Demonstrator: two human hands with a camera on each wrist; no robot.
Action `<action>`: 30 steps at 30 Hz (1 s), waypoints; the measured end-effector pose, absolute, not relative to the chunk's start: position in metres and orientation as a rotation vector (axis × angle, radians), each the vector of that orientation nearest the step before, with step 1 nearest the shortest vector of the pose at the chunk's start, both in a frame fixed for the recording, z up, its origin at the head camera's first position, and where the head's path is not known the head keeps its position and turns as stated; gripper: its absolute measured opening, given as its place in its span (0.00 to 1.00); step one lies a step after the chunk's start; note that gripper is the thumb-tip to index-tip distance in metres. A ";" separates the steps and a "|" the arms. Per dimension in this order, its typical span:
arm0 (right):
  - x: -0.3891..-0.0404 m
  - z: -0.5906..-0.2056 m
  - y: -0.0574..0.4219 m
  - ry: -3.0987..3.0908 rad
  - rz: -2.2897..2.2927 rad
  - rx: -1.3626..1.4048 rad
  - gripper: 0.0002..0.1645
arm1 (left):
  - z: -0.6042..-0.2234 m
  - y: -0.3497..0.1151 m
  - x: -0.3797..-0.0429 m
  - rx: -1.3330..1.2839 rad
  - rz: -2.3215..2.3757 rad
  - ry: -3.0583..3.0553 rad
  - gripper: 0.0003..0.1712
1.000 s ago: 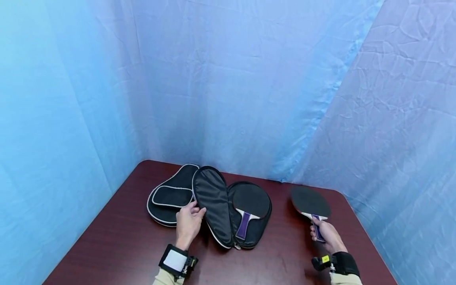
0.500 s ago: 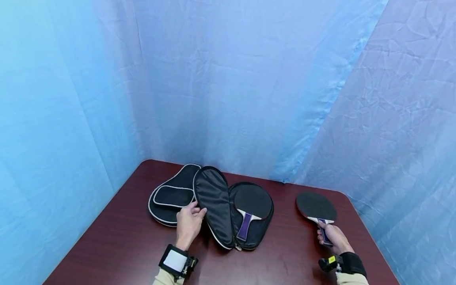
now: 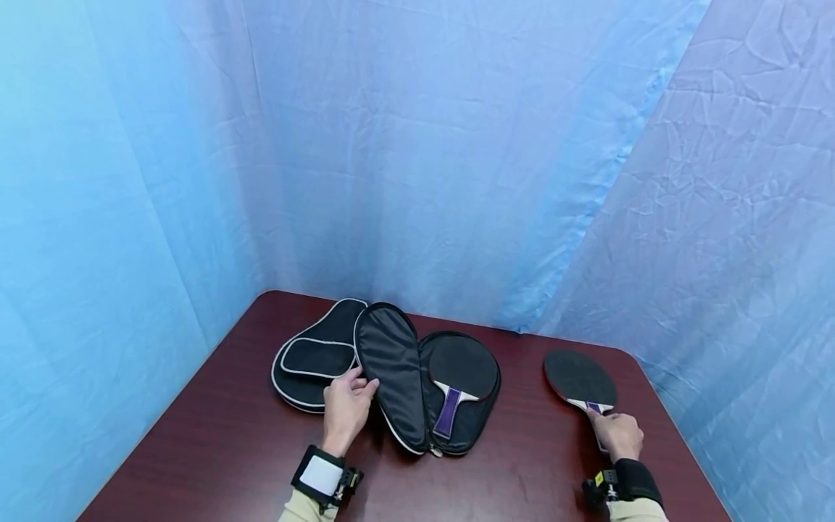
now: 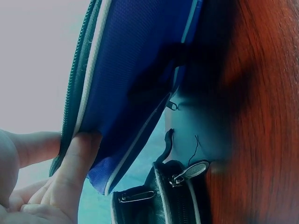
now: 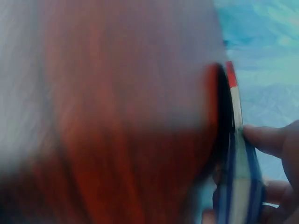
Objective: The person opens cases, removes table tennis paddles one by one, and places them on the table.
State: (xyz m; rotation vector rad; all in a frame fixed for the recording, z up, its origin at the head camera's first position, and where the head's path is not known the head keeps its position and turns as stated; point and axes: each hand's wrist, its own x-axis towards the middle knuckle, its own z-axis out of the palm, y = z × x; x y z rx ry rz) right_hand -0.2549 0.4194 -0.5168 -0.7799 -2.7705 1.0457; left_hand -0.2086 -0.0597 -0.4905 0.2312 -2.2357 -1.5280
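Observation:
My left hand [image 3: 347,407] pinches the raised flap [image 3: 391,370] of an unzipped black paddle case by its piped edge, between thumb and fingers. In the left wrist view, the zipper teeth and white piping of the flap [image 4: 126,70] run just past the fingertips. Inside the other half of the case [image 3: 479,420] lies a table tennis paddle [image 3: 463,368] with a black face and a purple handle. At the right, my right hand [image 3: 618,435] holds a second, similar paddle [image 3: 579,378] by its handle, mostly covered by the hand. The right wrist view shows the handle [image 5: 240,186] edge-on, with the thumb against it.
Another black paddle case [image 3: 316,359] with white piping and a front pocket lies left of the unzipped one, partly beneath its flap. Everything rests on a dark red wooden table [image 3: 261,464]. Blue cloth [image 3: 417,159] hangs behind and along both sides.
The right hand and its paddle have shifted slightly right, then the hand has turned so its back faces up more. The left hand keeps its grip on the flap, hardly moving.

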 end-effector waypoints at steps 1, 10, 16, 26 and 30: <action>-0.255 -0.518 0.419 -2.774 0.959 -0.786 0.28 | -0.490 -0.060 -0.208 0.235 -1.530 -2.237 0.22; -0.253 -0.520 0.418 -2.757 0.834 -0.765 0.25 | -0.491 -0.059 -0.209 0.222 -1.551 -2.227 0.23; -0.253 -0.522 0.416 -2.757 0.827 -0.752 0.25 | -0.490 -0.059 -0.209 0.225 -1.547 -2.228 0.22; -0.252 -0.520 0.404 -2.692 0.849 -0.832 0.28 | -0.490 -0.058 -0.208 0.250 -1.548 -2.230 0.23; -0.251 -0.518 0.378 -2.625 0.728 -0.638 0.27 | -0.490 -0.059 -0.208 0.250 -1.552 -2.217 0.23</action>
